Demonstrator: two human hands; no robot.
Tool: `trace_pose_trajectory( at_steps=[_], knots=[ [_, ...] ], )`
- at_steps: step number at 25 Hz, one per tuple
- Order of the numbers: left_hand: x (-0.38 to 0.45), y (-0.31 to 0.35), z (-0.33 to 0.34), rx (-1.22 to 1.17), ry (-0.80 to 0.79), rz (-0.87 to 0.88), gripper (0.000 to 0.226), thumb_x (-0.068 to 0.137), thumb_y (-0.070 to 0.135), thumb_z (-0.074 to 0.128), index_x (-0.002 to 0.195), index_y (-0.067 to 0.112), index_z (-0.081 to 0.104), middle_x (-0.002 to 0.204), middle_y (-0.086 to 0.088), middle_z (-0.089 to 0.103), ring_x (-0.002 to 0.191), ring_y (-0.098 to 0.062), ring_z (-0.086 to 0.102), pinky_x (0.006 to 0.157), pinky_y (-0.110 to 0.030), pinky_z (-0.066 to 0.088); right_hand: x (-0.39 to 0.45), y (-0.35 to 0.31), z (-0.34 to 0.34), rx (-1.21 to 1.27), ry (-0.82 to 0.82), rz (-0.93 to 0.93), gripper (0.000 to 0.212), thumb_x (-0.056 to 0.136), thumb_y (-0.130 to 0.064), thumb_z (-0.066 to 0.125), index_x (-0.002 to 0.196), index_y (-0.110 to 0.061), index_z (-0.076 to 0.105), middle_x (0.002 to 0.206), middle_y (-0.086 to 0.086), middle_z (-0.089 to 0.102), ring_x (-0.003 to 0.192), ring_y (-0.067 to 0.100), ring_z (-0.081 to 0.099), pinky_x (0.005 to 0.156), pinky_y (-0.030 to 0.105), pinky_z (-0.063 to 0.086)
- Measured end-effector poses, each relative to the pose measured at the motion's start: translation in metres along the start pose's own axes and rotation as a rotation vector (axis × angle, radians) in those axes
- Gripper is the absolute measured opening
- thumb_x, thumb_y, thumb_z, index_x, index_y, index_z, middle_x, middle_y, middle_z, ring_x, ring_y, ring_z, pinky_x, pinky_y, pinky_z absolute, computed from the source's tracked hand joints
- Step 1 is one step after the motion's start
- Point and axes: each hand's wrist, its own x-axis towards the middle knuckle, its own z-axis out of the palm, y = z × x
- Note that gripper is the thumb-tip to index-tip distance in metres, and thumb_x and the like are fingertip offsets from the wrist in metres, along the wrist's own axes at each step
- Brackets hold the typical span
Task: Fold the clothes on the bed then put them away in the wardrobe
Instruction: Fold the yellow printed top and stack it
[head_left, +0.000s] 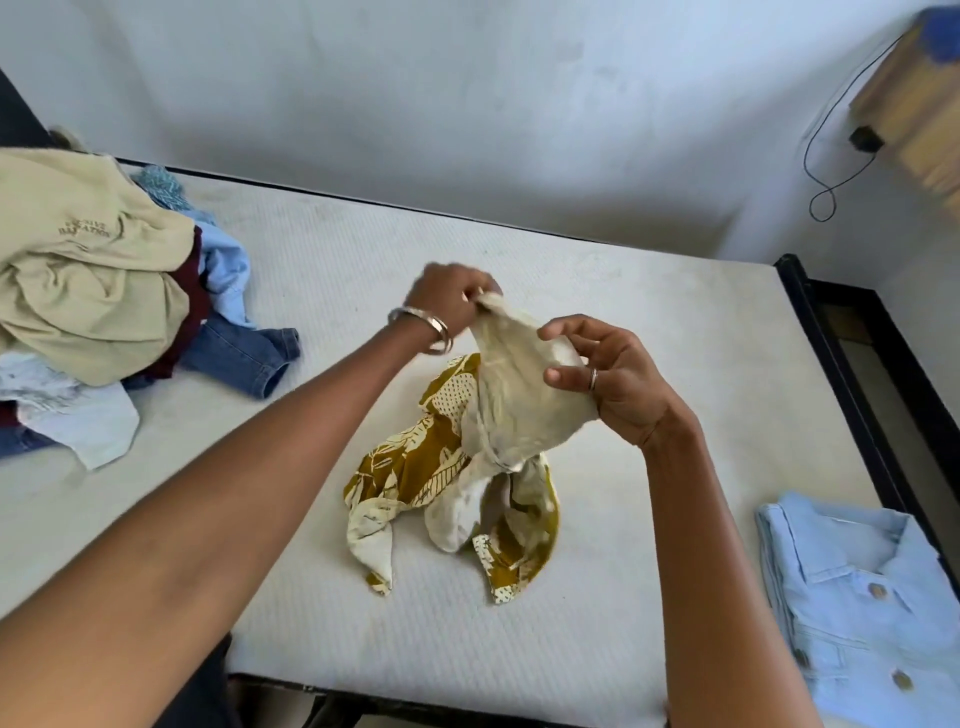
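Mustard-print garment (457, 467) hangs mid-bed (649, 322), pale lining out; left hand (452, 301) pinches its top, right hand (608, 379) fingers grip the cloth. It likely needs turning out before folding.

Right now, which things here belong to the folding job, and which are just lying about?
Job: mustard-and-cream leaf-print garment, held up by both hands, left and right; unfolded heap of clothes; folded light-blue buttoned shirt; white mattress.
Lying about: black cable; wooden shelf.
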Motion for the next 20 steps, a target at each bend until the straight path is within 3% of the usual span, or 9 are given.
trace_pose_trajectory(
  at_steps=[3,6,8,10,13,14,16,18,20],
  knots=[
    [0.025,0.015,-0.027,0.203,0.292,0.005,0.029,0.083,0.011,0.053,0.103,0.021,0.072,0.102,-0.013,0.062,0.094,-0.035,0.060,0.076,-0.039,0.048,-0.001,0.007,-0.016,-0.084,0.242,0.121,0.045,0.067,-0.010,0.083,0.107,-0.019,0.064,0.097,0.015,0.065,0.083,0.030,0.063,0.077,0.048,0.053],
    [0.054,0.037,-0.047,0.119,0.428,-0.086,0.034,0.082,0.008,0.046,0.104,0.020,0.069,0.103,-0.010,0.068,0.099,-0.033,0.061,0.081,-0.035,0.047,-0.001,0.003,-0.017,-0.177,0.325,0.155,0.034,0.071,-0.021,0.082,0.100,-0.013,0.066,0.083,0.012,0.070,0.065,0.027,0.061,0.052,0.035,0.047],
    [0.066,0.034,-0.048,-0.244,0.282,-0.090,0.038,0.081,0.004,0.051,0.110,0.020,0.069,0.105,-0.004,0.071,0.102,-0.021,0.065,0.090,-0.029,0.050,-0.002,0.008,-0.023,-0.195,0.423,0.144,0.024,0.076,-0.020,0.081,0.092,-0.008,0.067,0.079,0.010,0.070,0.064,0.026,0.061,0.055,0.034,0.045],
    [0.055,0.021,-0.031,-0.543,-0.066,-0.076,0.061,0.082,-0.011,0.059,0.136,0.017,0.051,0.120,-0.011,0.062,0.108,-0.019,0.061,0.086,-0.030,0.053,-0.006,0.020,-0.034,-0.278,0.663,0.139,0.019,0.078,-0.017,0.081,0.090,-0.012,0.067,0.083,0.010,0.072,0.069,0.027,0.065,0.057,0.037,0.050],
    [0.010,-0.011,0.013,-0.413,-0.402,-0.210,0.058,0.085,-0.007,0.063,0.134,0.024,0.052,0.118,-0.010,0.064,0.095,-0.023,0.067,0.062,-0.033,0.053,-0.019,0.053,-0.040,-0.802,1.053,0.110,0.015,0.081,-0.017,0.072,0.093,-0.017,0.065,0.082,0.008,0.068,0.079,0.035,0.065,0.061,0.037,0.049],
    [-0.008,-0.028,0.032,-0.303,-0.430,-0.279,0.044,0.086,0.000,0.065,0.123,0.023,0.061,0.111,-0.007,0.068,0.090,-0.024,0.069,0.062,-0.034,0.054,-0.024,0.066,-0.033,-1.025,0.998,0.086,0.016,0.083,-0.016,0.068,0.098,-0.019,0.065,0.087,0.009,0.068,0.083,0.036,0.064,0.063,0.035,0.046],
    [-0.053,-0.069,0.069,-0.085,-0.430,-0.471,0.026,0.087,0.009,0.066,0.111,0.018,0.069,0.106,-0.005,0.068,0.093,-0.027,0.068,0.076,-0.035,0.058,-0.032,0.095,-0.012,-1.264,0.489,0.176,0.025,0.087,-0.019,0.065,0.112,-0.026,0.064,0.109,0.005,0.065,0.098,0.031,0.063,0.074,0.035,0.048],
    [-0.102,-0.108,0.098,0.127,-0.402,-0.693,0.024,0.086,0.018,0.064,0.109,0.012,0.069,0.112,-0.011,0.068,0.101,-0.031,0.065,0.085,-0.037,0.055,-0.040,0.134,0.013,-1.180,-0.242,0.497,0.037,0.088,-0.022,0.070,0.124,-0.027,0.063,0.124,0.002,0.062,0.108,0.025,0.059,0.087,0.034,0.050],
    [-0.148,-0.132,0.116,0.146,-0.354,-0.802,0.027,0.086,0.024,0.063,0.109,0.013,0.069,0.112,-0.014,0.068,0.102,-0.033,0.064,0.085,-0.035,0.054,-0.051,0.169,0.033,-0.907,-0.619,0.881,0.034,0.088,-0.017,0.070,0.121,-0.023,0.065,0.119,0.011,0.066,0.097,0.026,0.062,0.075,0.032,0.052]
  ],
)
